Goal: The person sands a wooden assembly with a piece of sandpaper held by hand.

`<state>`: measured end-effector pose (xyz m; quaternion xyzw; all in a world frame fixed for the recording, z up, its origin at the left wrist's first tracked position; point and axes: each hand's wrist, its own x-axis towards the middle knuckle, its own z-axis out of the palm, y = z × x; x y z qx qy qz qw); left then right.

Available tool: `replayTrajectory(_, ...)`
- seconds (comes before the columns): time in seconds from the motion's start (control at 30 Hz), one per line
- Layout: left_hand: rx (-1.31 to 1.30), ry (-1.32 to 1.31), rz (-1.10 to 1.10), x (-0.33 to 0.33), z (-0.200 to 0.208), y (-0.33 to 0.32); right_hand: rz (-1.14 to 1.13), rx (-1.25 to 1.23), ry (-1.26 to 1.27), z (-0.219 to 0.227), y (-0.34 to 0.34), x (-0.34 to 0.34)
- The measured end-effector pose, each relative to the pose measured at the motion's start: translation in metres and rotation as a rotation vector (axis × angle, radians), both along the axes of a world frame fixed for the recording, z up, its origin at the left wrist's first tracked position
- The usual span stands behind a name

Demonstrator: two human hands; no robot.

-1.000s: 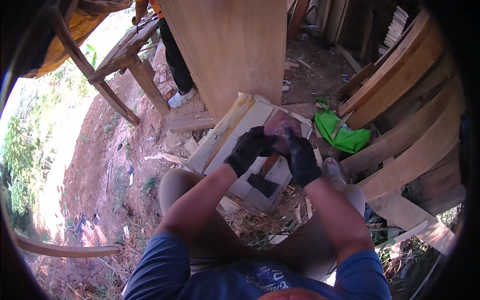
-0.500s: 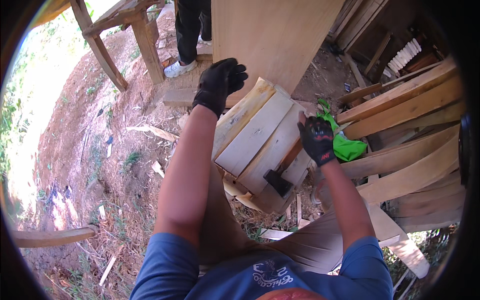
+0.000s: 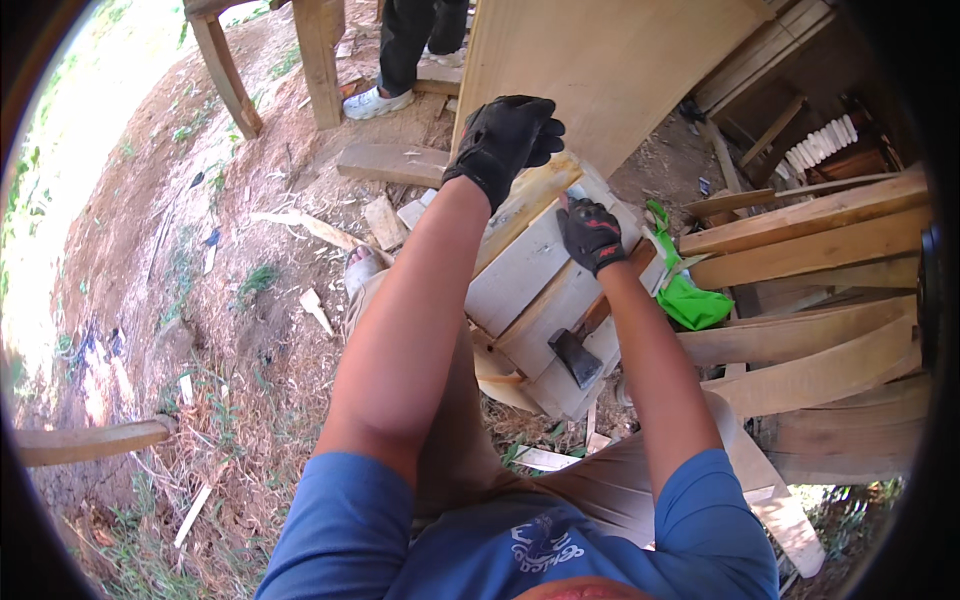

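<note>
In front of you stands a low surface [image 3: 515, 278] of pale, rough boards laid side by side, slanting across your view, with darker, yellowish wood along its left edge. On it, toward your near right corner, lies an axe [image 3: 575, 360] with a dark head and a reddish-brown handle, partly hidden. The reddish ground [image 3: 130, 230] around you carries dry grass, wood chips, a thick plank [image 3: 395, 164], a long splintered strip [image 3: 315, 230] and, just right of the surface, a bright green cloth [image 3: 695, 303].
</note>
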<state>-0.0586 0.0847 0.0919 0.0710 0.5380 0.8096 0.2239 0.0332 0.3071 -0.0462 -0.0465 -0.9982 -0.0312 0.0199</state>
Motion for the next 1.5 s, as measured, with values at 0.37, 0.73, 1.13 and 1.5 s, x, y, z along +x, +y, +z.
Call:
replayTrajectory(0.37,-0.027,-0.010,-0.059,-0.002,-0.002,0.007,-0.144,0.042,-0.087,0.007,-0.020,-0.017)
replayTrajectory(0.73,-0.080,0.056,-0.067,-0.001,-0.005,0.008,0.018,-0.098,-0.045,-0.011,-0.009,-0.024)
replayTrajectory(1.13,-0.162,0.091,-0.048,-0.008,0.000,0.021,0.091,-0.134,0.049,-0.007,-0.059,0.027)
replayTrajectory(1.5,-0.133,0.058,-0.023,-0.009,-0.003,0.017,0.133,-0.334,0.227,-0.011,-0.089,0.061)
